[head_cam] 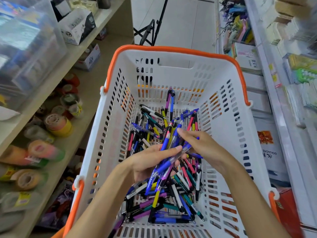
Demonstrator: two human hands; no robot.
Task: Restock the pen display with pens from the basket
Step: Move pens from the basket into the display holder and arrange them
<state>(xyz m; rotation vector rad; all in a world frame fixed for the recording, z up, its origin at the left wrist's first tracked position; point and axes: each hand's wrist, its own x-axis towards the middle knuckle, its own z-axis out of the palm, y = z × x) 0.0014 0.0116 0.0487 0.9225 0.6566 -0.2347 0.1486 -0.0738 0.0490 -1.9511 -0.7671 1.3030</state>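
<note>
left hand (151, 162) grips a bundle of blue pens (164, 167); right hand (200, 145) fingers pinch one above the basket (171, 76)

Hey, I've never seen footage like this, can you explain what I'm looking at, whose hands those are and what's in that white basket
This is one picture from a camera worn on a person's head, looking down at their own bare hands; there is no robot. Below them is a white basket with orange handles, holding a loose pile of pens. The left hand grips a bundle of blue pens, and the right hand has its fingers on the same bundle. Shelves with tape rolls stand on the left. The pen display is not in view.
</note>
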